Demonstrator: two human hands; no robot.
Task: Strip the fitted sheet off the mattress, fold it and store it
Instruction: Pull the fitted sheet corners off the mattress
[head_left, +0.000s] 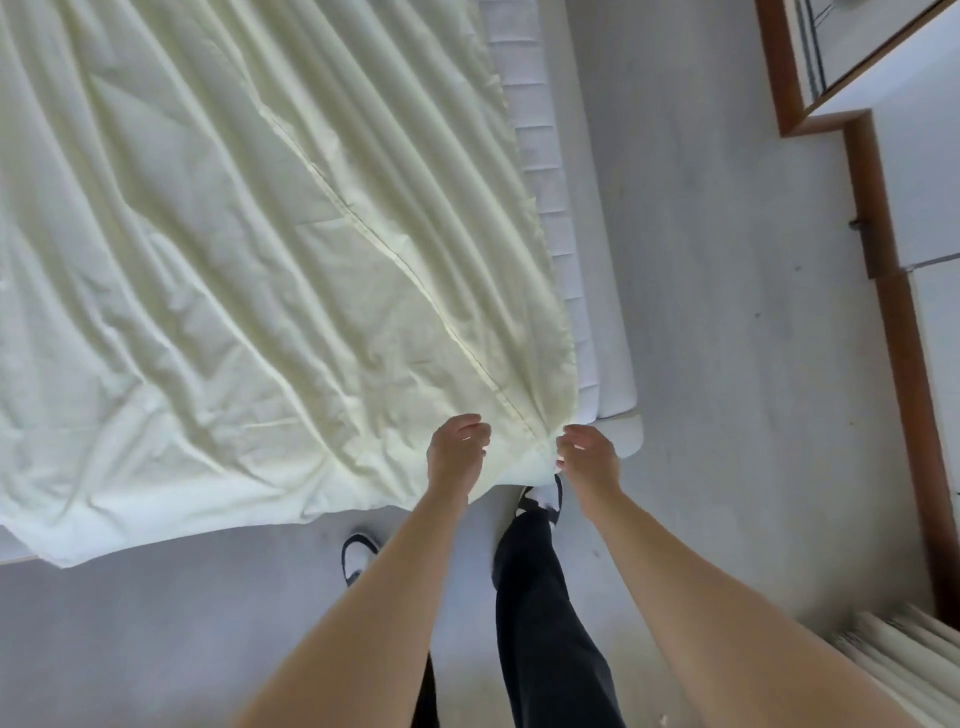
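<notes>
A pale yellow fitted sheet lies loose and wrinkled over the white mattress, whose right edge is bare. The sheet's folds gather to a point at the near right corner. My right hand pinches that gathered corner with its fingertips. My left hand is just left of it over the sheet's near edge, with loosely curled fingers that hold nothing I can see. The sheet's near edge hangs over the foot of the bed.
Grey floor runs along the right of the bed and in front of it. My legs and shoes stand by the bed corner. A wood-framed wall edge and folded pale cloth are at the right.
</notes>
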